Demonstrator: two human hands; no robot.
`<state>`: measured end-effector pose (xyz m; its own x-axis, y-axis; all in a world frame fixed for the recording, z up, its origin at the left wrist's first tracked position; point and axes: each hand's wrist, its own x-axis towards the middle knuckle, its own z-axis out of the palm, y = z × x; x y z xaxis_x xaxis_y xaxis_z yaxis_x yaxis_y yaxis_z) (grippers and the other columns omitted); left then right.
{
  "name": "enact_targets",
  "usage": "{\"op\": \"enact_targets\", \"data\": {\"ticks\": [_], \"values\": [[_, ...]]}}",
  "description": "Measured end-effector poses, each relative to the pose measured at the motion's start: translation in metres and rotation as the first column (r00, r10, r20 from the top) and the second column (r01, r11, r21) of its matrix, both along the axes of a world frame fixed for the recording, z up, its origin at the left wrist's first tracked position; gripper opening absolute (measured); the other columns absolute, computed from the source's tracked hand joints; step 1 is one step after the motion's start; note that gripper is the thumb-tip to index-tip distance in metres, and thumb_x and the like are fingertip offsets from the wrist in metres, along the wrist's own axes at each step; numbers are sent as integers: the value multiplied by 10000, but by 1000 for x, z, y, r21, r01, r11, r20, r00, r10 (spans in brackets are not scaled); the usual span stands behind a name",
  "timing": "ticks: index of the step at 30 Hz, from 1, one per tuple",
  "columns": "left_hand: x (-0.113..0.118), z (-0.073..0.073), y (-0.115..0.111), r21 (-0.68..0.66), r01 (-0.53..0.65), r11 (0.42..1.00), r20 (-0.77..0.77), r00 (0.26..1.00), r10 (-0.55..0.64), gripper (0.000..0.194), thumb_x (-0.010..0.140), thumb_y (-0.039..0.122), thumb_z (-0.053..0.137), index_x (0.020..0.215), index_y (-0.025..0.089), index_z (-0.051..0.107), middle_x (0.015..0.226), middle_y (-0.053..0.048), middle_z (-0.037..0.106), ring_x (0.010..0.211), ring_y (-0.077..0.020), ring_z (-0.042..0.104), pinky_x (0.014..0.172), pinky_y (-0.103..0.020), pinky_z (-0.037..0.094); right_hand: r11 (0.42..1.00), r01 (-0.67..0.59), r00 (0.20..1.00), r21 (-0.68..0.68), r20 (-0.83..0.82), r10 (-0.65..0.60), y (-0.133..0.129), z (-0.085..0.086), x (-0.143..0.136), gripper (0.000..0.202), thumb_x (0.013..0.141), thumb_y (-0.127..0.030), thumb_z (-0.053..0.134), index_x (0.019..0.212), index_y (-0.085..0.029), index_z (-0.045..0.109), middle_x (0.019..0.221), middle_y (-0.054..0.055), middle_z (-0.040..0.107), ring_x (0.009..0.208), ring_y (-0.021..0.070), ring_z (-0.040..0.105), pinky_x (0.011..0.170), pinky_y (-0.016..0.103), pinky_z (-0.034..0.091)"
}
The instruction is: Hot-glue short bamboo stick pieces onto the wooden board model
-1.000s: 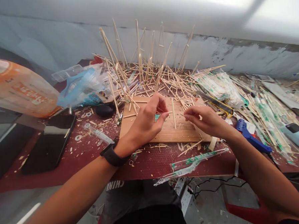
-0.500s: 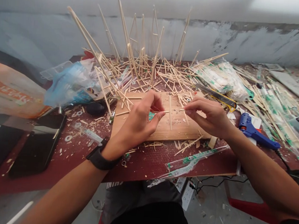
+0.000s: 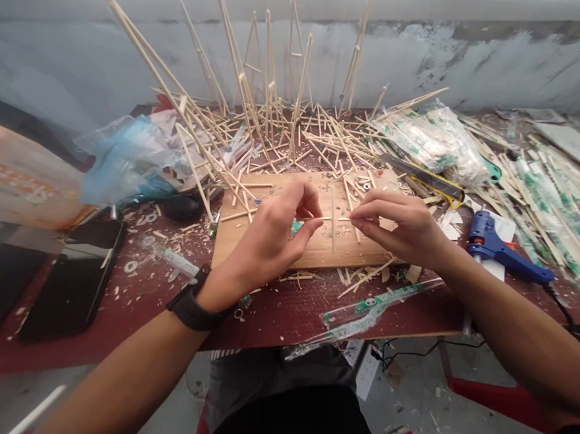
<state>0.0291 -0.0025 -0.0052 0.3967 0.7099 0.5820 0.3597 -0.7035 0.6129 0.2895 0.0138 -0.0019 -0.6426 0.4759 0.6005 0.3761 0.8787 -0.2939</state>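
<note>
Thumb and fingers of my left hand [image 3: 289, 227] pinch a thin wooden stick [image 3: 327, 218] above the wooden board [image 3: 269, 251]. Facing it, my right hand [image 3: 399, 226] pinches another thin stick [image 3: 345, 218]. The two sticks line up between my fingertips; whether their ends touch, I cannot tell. Crossing behind them is a pale stick [image 3: 332, 235], roughly at right angles. My fingers hide the outer parts of both held sticks.
Upright stick frames [image 3: 301, 94] and loose sticks crowd the back. A utility knife [image 3: 431, 179], a blue glue gun [image 3: 500, 244] and wrapped chopsticks [image 3: 439, 144] lie right. A phone [image 3: 72, 283] and blue plastic bag [image 3: 132, 157] are left; a plastic wrapper [image 3: 377, 315] lies in front.
My right hand has moved left towards my left hand, closing the gap between the two stick ends. The whole view has shifted slightly.
</note>
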Motion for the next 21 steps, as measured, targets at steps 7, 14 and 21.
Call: {"op": "enact_targets", "data": {"ticks": [7, 14, 21], "values": [[-1, 1, -1, -10, 16, 1000, -11, 1000, -16, 272, 927, 18, 661, 1011, 225, 506, 897, 34, 661, 813, -116, 692, 758, -258, 569, 1000, 8, 1000, -3, -1, -8, -2, 2, -1, 77, 1026, -105, 680, 991, -173, 697, 835, 35, 690, 723, 124, 635, 653, 272, 497], [1, 0, -2, -11, 19, 1000, -20, 1000, -20, 279, 926, 14, 666, 1014, 225, 505, 910, 32, 667, 820, -115, 696, 768, -255, 579, 1000, 0, 1000, -2, -1, 0, -2, 2, -3, 66, 1025, -119, 683, 991, -170, 707, 835, 35, 693, 725, 125, 643, 652, 269, 500], [0, 1, -1, 1, 24, 1000, -29, 999, -24, 283, 921, 10, 666, 1017, 224, 509, 915, 32, 666, 807, -112, 687, 753, -255, 581, 1000, -15, 1000, -8, -3, 15, -2, 2, -4, 78, 1020, -105, 682, 981, -169, 707, 825, 29, 688, 720, 118, 635, 650, 260, 496]]}}
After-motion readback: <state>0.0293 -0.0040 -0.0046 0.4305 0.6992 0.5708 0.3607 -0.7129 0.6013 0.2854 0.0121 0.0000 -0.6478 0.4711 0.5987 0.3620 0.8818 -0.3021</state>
